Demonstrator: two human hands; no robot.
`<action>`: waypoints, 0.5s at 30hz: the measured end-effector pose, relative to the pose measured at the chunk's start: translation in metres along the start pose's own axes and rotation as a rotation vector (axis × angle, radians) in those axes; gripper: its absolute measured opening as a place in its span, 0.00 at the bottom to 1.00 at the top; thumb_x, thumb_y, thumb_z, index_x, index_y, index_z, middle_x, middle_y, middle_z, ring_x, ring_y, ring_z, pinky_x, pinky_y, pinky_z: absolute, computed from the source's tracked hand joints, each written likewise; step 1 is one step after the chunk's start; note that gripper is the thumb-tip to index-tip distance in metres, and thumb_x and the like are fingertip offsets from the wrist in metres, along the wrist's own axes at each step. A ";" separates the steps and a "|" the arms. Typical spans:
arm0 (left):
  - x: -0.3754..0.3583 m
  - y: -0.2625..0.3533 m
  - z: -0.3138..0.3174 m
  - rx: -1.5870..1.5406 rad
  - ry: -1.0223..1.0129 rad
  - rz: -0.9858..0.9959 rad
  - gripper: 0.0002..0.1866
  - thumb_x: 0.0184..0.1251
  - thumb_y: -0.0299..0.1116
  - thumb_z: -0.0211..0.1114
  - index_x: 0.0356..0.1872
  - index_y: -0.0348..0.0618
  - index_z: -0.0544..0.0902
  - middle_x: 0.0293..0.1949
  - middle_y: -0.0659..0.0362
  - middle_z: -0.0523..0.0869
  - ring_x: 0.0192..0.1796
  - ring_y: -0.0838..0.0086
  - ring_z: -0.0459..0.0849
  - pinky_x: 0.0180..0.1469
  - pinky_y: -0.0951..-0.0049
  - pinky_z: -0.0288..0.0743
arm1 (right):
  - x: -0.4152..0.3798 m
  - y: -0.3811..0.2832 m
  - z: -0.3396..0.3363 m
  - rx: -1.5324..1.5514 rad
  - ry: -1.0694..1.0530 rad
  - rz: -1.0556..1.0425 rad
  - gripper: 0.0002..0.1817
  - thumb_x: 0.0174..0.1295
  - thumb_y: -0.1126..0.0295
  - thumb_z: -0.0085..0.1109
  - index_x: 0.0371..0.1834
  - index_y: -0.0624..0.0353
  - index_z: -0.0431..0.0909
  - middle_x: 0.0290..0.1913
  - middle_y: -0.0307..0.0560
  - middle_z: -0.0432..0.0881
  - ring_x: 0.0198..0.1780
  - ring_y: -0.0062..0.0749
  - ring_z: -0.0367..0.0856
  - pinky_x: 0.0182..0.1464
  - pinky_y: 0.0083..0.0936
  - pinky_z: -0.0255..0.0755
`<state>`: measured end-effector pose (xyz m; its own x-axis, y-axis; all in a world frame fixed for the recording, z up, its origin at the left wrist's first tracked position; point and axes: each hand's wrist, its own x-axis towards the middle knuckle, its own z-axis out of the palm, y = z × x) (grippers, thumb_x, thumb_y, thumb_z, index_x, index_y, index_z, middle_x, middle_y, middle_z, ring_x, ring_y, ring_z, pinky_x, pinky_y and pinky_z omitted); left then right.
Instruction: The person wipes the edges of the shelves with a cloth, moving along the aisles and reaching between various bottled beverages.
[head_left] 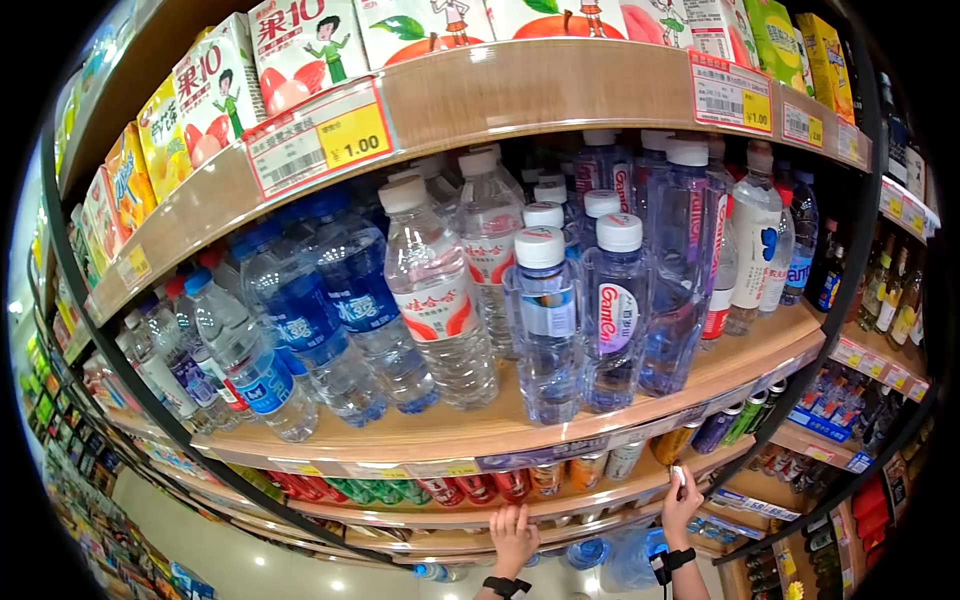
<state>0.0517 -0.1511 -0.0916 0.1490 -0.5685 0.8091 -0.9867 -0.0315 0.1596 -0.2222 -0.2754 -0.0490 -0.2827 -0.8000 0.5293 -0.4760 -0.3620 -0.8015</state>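
My left hand [514, 540] rests at the edge of the lower can shelf [450, 519], its fingers close together and curled at the red cans [512, 487]; whether it holds anything is hidden. To the right, my right hand [681, 500] is raised in front of the same shelf, its fingertips pinched on a small white object [681, 474]. Both wrists wear black bands. Above the hands, a wooden shelf [460, 432] bears upright clear water bottles, among them a red-labelled bottle [430, 300] and a white-capped square bottle [612, 310].
Juice cartons [305, 50] line the top shelf, with price tags [320, 140] along its edge. Blue-labelled bottles [310, 320] stand at the left. Large water bottles [628, 560] are low down behind the hands. Black shelf posts [850, 250] and further shelves are at the right.
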 end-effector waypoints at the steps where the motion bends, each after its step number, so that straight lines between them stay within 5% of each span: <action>1: 0.000 0.000 0.002 0.000 0.006 0.004 0.31 0.48 0.29 0.63 0.60 0.47 0.70 0.55 0.53 0.71 0.60 0.57 0.68 0.62 0.53 0.61 | -0.004 -0.004 0.006 0.033 0.021 -0.035 0.12 0.62 0.77 0.58 0.47 0.70 0.78 0.27 0.47 0.83 0.21 0.16 0.71 0.22 0.18 0.63; 5: 0.004 0.004 -0.003 0.006 0.010 -0.008 0.30 0.49 0.28 0.63 0.59 0.47 0.71 0.55 0.53 0.72 0.59 0.58 0.70 0.62 0.54 0.62 | -0.027 -0.027 0.029 0.134 -0.005 -0.179 0.10 0.60 0.76 0.60 0.43 0.70 0.79 0.26 0.50 0.83 0.19 0.19 0.73 0.21 0.18 0.63; 11: 0.015 0.004 -0.026 -0.058 -0.140 -0.029 0.33 0.49 0.25 0.60 0.62 0.44 0.70 0.57 0.51 0.72 0.62 0.58 0.69 0.65 0.55 0.61 | -0.068 -0.086 0.057 0.086 -0.380 -0.277 0.10 0.57 0.78 0.61 0.43 0.64 0.80 0.33 0.53 0.84 0.24 0.36 0.81 0.25 0.25 0.71; 13: 0.016 0.006 -0.032 -0.057 -0.215 -0.042 0.33 0.51 0.27 0.60 0.64 0.44 0.69 0.58 0.52 0.72 0.64 0.59 0.68 0.67 0.58 0.59 | -0.082 -0.111 0.078 0.259 -0.305 -0.337 0.09 0.58 0.77 0.61 0.42 0.64 0.80 0.28 0.50 0.83 0.19 0.29 0.76 0.23 0.24 0.68; 15: 0.013 0.006 -0.028 -0.053 -0.202 -0.030 0.33 0.51 0.28 0.60 0.63 0.40 0.68 0.60 0.50 0.70 0.66 0.57 0.66 0.69 0.57 0.57 | -0.097 -0.127 0.090 0.307 -0.395 -0.287 0.09 0.58 0.77 0.60 0.42 0.65 0.80 0.35 0.54 0.85 0.25 0.36 0.82 0.27 0.24 0.72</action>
<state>0.0498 -0.1359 -0.0644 0.1569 -0.7216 0.6743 -0.9764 -0.0108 0.2157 -0.0591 -0.1951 -0.0231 0.1830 -0.7458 0.6405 -0.2075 -0.6661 -0.7164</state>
